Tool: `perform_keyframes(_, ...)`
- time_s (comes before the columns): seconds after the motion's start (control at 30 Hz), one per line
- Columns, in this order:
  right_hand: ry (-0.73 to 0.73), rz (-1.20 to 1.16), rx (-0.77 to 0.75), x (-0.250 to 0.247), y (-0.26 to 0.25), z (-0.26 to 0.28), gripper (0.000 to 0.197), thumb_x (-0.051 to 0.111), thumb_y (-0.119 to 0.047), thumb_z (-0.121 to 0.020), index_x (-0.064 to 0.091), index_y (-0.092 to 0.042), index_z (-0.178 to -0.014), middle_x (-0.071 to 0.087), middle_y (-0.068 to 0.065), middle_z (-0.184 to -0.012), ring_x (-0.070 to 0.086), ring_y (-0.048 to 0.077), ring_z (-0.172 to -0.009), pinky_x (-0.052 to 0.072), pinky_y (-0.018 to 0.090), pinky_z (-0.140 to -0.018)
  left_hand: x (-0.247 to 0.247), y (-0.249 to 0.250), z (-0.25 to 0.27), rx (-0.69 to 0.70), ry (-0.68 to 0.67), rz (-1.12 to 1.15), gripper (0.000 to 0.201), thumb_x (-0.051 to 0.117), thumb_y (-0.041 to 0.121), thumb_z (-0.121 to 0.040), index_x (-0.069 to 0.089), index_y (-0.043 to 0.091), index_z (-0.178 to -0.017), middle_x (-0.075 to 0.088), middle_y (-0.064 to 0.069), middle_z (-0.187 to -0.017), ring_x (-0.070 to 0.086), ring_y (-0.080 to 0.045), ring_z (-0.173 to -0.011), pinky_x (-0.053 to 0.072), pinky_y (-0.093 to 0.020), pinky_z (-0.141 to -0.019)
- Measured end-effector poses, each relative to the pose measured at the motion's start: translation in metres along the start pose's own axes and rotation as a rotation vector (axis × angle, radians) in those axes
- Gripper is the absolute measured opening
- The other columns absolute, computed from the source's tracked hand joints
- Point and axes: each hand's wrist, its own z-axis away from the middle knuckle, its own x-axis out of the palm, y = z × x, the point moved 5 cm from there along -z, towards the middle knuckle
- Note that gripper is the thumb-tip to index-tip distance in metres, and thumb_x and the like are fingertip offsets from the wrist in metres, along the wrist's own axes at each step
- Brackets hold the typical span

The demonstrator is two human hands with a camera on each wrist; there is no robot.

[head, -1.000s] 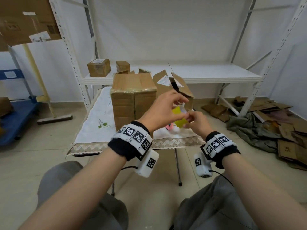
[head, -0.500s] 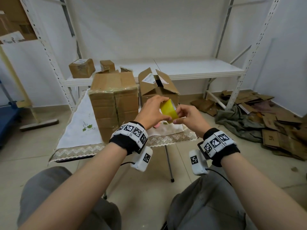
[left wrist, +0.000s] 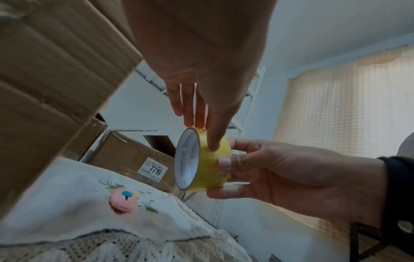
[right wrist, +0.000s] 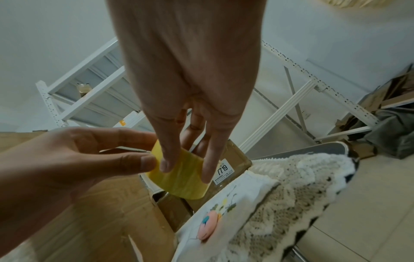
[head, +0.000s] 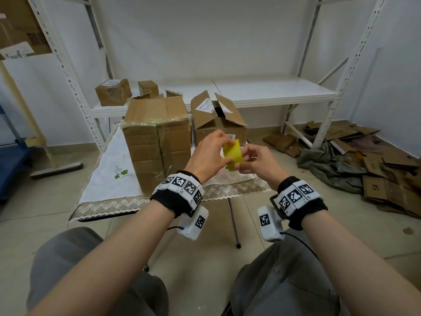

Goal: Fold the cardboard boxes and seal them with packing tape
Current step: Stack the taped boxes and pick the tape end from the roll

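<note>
Yellow packing tape roll [head: 232, 155] is held in the air above the desk's [head: 102, 176] near edge, its core axis running roughly left to right. Left hand [head: 208, 156] and right hand [head: 257, 161] both clamp it, fingers curled on its rim. Beyond, at 11 o'clock, a sealed carton [head: 157, 137]; at 12, an open-flapped box [head: 218, 119].

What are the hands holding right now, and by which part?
Both hold the roll of yellow tape: the right hand grips its outer band between thumb and fingers; the left hand pinches the band from above.
</note>
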Motion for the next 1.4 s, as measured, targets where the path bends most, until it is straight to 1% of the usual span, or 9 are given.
perform_keyframes(0.17,-0.003,-0.080,0.028,0.001,0.001,-0.001,0.024,0.075,0.010,-0.080,0.061,-0.009,-0.080,0.059,-0.005,-0.061,0.068,0.018,-0.071,0.061,0.052,-0.083,-0.001,0.002,0.001,0.033,0.027,0.003,0.035,0.080,0.019,-0.082,0.071,0.018,-0.115,0.060,0.004,-0.111,0.058,-0.013,-0.103,0.049,-0.030,-0.089)
perform_keyframes(0.3,-0.010,-0.203,0.076,-0.001,0.000,0.000,0.022,0.071,-0.001,-0.089,0.063,0.009,-0.107,0.069,0.018,-0.091,0.073,0.026,-0.085,0.063,0.045,-0.078,0.003,0.001,0.004,0.074,0.010,0.025,0.029,0.074,0.026,-0.088,0.072,0.019,-0.116,0.062,0.005,-0.115,0.059,-0.011,-0.105,0.050,-0.032,-0.092)
perform_keyframes(0.43,-0.042,-0.353,0.185,0.001,0.001,0.000,0.028,0.058,-0.011,-0.101,0.061,0.009,-0.119,0.067,0.017,-0.103,0.069,0.022,-0.083,0.062,0.033,-0.068,0.006,0.002,0.010,0.163,-0.112,-0.014,0.058,0.081,0.045,-0.078,0.065,0.023,-0.129,0.057,0.006,-0.130,0.052,-0.010,-0.120,0.044,-0.029,-0.100)
perform_keyframes(0.5,-0.067,-0.427,0.239,0.001,0.001,-0.001,0.032,0.056,-0.011,-0.102,0.059,0.010,-0.126,0.066,0.017,-0.107,0.069,0.023,-0.086,0.062,0.033,-0.070,0.005,0.004,0.014,0.212,-0.118,-0.094,0.065,0.084,0.042,-0.074,0.063,0.023,-0.133,0.056,0.002,-0.132,0.049,-0.014,-0.121,0.043,-0.031,-0.099)
perform_keyframes(0.7,-0.114,-0.598,0.351,0.005,0.002,-0.001,0.021,0.053,-0.006,-0.102,0.062,0.005,-0.118,0.071,0.015,-0.098,0.075,0.024,-0.083,0.063,0.038,-0.075,0.005,0.007,0.020,0.319,0.023,-0.207,0.042,0.084,0.022,-0.077,0.073,0.018,-0.117,0.063,-0.001,-0.112,0.056,-0.019,-0.102,0.050,-0.038,-0.083)
perform_keyframes(0.93,-0.100,-0.694,0.411,0.006,0.004,0.000,0.016,0.052,-0.005,-0.102,0.061,0.003,-0.113,0.072,0.018,-0.106,0.074,0.029,-0.092,0.063,0.041,-0.078,0.007,0.010,0.024,0.412,0.124,-0.216,0.026,0.084,0.016,-0.076,0.078,0.013,-0.101,0.063,-0.003,-0.094,0.046,-0.012,-0.089,0.036,-0.028,-0.069)
perform_keyframes(1.1,-0.116,-0.698,0.408,0.008,0.003,0.001,0.020,0.052,-0.004,-0.102,0.060,0.004,-0.119,0.067,0.022,-0.122,0.074,0.030,-0.094,0.063,0.040,-0.078,0.008,0.009,0.024,0.365,0.119,-0.176,0.017,0.082,0.012,-0.077,0.076,0.011,-0.093,0.063,-0.002,-0.089,0.045,-0.012,-0.087,0.042,-0.032,-0.066)
perform_keyframes(1.27,-0.138,-0.726,0.405,0.009,0.003,0.004,0.017,0.052,-0.002,-0.101,0.061,0.005,-0.113,0.066,0.025,-0.125,0.072,0.032,-0.102,0.062,0.041,-0.082,0.008,0.004,0.022,0.234,0.078,-0.111,0.029,0.077,0.020,-0.085,0.073,0.014,-0.113,0.061,0.000,-0.105,0.054,-0.015,-0.098,0.048,-0.029,-0.078)
perform_keyframes(1.4,-0.194,-0.735,0.409,0.015,0.002,0.005,0.016,0.048,0.002,-0.100,0.059,0.003,-0.112,0.067,0.019,-0.110,0.072,0.026,-0.090,0.063,0.037,-0.079,0.010,0.004,0.023,0.130,0.097,-0.091,0.029,0.078,0.036,-0.083,0.075,0.015,-0.103,0.059,0.003,-0.100,0.055,-0.015,-0.092,0.050,-0.032,-0.075)
